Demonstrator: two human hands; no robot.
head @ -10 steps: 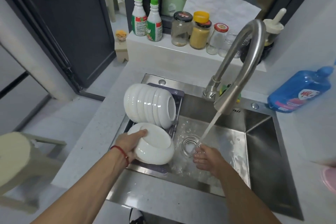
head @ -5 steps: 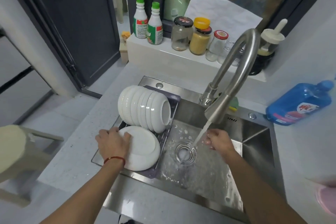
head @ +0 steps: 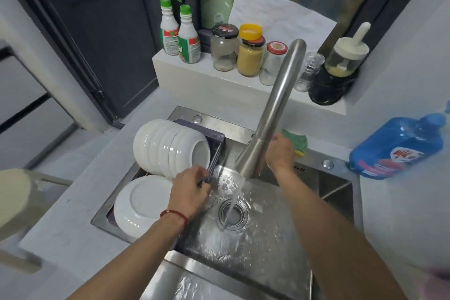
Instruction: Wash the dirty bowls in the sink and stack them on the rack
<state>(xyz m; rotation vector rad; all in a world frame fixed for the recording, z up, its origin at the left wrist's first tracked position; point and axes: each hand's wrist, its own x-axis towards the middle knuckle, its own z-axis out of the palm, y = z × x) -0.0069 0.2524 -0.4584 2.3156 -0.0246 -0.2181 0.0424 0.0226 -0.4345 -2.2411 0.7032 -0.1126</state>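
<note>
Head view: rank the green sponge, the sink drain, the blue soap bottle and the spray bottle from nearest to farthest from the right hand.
1. Green sponge, just behind the right hand, by the tap base.
2. Sink drain, below and left, in the basin.
3. Blue soap bottle, out right on the counter.
4. Spray bottle, far back left on the ledge.

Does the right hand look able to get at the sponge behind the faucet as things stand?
Probably yes: the right hand is already beside the sponge, past the faucet, and nothing visible lies between them.

Two green-capped spray bottles [head: 179, 31] and a row of jars [head: 246, 53] stand on the white ledge [head: 219, 80]. A blue detergent bottle [head: 399, 146] lies on the worktop [head: 401, 214], and a green sponge [head: 298, 142] sits behind the tap.
</note>
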